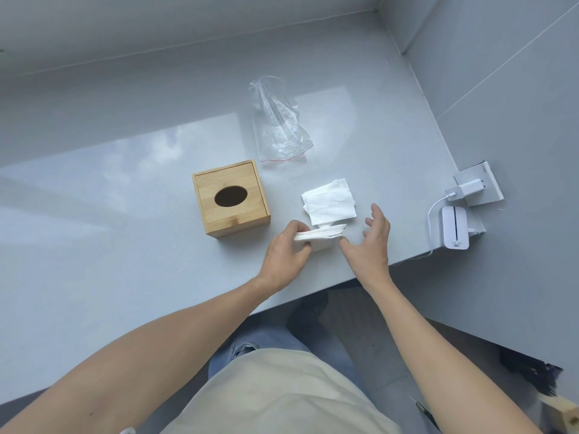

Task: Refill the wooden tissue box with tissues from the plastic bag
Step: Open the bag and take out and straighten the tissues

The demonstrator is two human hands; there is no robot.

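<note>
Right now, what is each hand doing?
Left hand: closed on a stack of tissues.
Right hand: open, empty, beside the stack.

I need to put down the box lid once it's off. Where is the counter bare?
Bare: the wide counter left of the wooden tissue box, and the stretch behind it, left of the plastic bag. Crowded: right of the box, with the loose tissues, both hands and the white device.

You can read no text anywhere; the white device (454, 228) at the right carries small marks near its bottom edge, too blurred to read.
</note>
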